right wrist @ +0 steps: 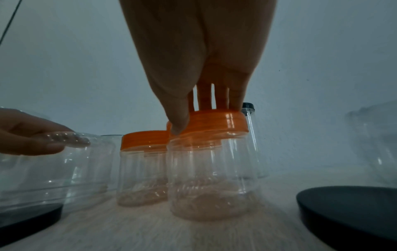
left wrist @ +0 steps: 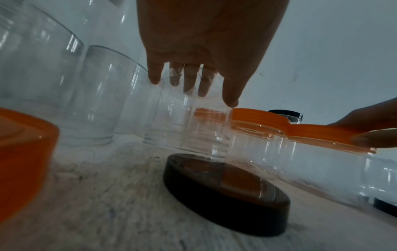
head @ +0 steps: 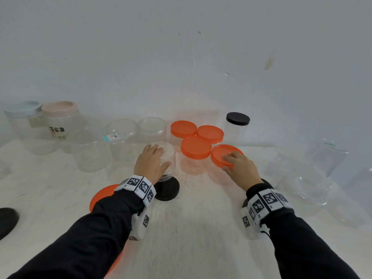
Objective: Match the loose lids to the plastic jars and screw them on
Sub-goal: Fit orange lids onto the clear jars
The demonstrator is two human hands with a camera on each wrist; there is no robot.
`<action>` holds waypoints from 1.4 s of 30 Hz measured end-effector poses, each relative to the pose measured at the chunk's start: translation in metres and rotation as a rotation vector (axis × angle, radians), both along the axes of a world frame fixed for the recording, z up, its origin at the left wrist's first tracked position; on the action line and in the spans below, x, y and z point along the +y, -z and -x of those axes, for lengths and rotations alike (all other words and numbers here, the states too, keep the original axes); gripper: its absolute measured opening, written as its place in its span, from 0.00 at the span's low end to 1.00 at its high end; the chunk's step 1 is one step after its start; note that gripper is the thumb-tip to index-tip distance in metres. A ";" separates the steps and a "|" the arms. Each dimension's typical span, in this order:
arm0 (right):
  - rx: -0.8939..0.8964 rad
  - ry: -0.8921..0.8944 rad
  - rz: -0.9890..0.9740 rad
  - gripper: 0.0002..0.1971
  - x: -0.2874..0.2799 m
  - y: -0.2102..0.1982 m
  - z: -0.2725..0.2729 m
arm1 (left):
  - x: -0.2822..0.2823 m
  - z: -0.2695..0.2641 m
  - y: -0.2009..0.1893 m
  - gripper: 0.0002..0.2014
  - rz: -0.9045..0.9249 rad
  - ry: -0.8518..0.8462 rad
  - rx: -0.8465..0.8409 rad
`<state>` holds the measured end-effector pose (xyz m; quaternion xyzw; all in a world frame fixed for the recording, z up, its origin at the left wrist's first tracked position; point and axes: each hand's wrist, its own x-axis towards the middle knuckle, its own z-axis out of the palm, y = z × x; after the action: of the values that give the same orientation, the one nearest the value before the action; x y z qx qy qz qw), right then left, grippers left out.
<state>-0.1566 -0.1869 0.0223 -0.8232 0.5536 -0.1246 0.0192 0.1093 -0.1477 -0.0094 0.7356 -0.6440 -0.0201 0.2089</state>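
My left hand grips a clear jar turned upside down. The jar's threaded neck hangs tilted just over a black lid lying on the table. The left wrist view shows my fingers and thumb wrapped round the jar's base. My right hand pinches the rim of an orange lid that sits on a clear jar. In the right wrist view my thumb is on the near edge of that lid and the fingers on the far edge.
Three more orange-lidded jars stand behind my hands, with a black-lidded jar at the back. Several open clear jars and two large lidded ones fill the left. Loose lids: orange, black, black. Clear containers lie right.
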 end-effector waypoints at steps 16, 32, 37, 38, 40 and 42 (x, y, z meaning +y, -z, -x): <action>-0.024 -0.001 -0.012 0.22 -0.026 0.001 -0.008 | 0.007 -0.002 -0.013 0.30 -0.081 0.045 0.000; -0.109 -0.427 -0.098 0.32 0.010 -0.027 -0.133 | 0.154 -0.078 -0.048 0.17 -0.304 0.256 0.106; -0.068 -0.385 -0.201 0.40 0.008 -0.020 -0.169 | 0.190 -0.090 -0.034 0.26 -0.374 0.304 0.038; -0.035 -0.367 -0.207 0.41 0.007 -0.019 -0.173 | 0.195 -0.089 -0.031 0.31 -0.386 0.322 0.021; 0.026 -0.335 -0.211 0.42 0.006 -0.017 -0.180 | 0.204 -0.088 -0.025 0.40 -0.424 0.340 -0.017; 0.048 -0.309 -0.228 0.41 0.006 -0.017 -0.184 | 0.211 -0.087 -0.019 0.47 -0.450 0.353 -0.046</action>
<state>0.0276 -0.1812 0.0395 -0.8935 0.4316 -0.0367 0.1181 0.1968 0.0635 0.0101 0.6404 -0.7459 -0.1818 0.0187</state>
